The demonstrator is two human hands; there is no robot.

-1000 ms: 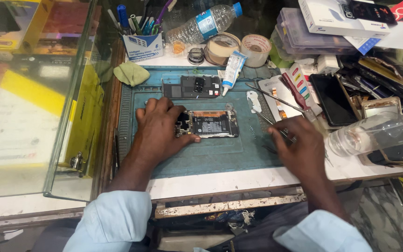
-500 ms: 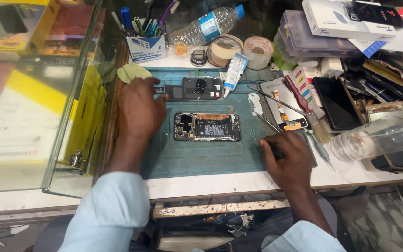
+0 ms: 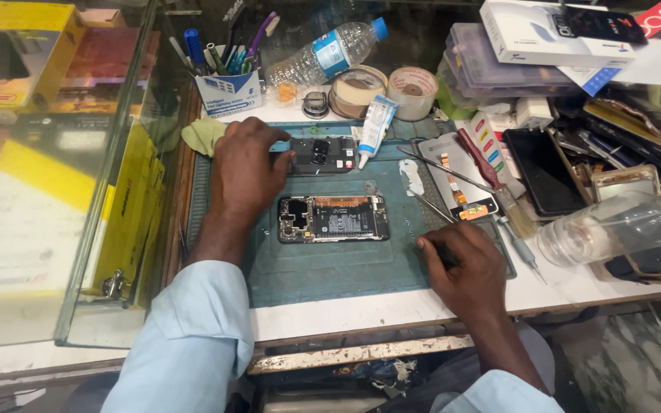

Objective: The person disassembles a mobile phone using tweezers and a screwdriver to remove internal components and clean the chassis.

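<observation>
Reaching past the opened phone (image 3: 333, 219), your left hand (image 3: 246, 170) is touching the camera cover (image 3: 321, 155) with spread, empty fingers — risking a nudge; your right hand (image 3: 462, 266) is pinching tweezers (image 3: 431, 205) — possibly scraping.

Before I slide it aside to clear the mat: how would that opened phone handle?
The opened phone lies flat, so it would probably slide, not roll. Its exposed circuit boards look fragile; better gripped by the edges. Likely stiff and light.

My left hand (image 3: 246, 172) now off the opened phone (image 3: 333, 219), up at the mat's far edge, fingertips touching the black camera-cover piece (image 3: 321, 155), my right hand (image 3: 464, 264) drawn slightly toward the mat's near right corner
</observation>
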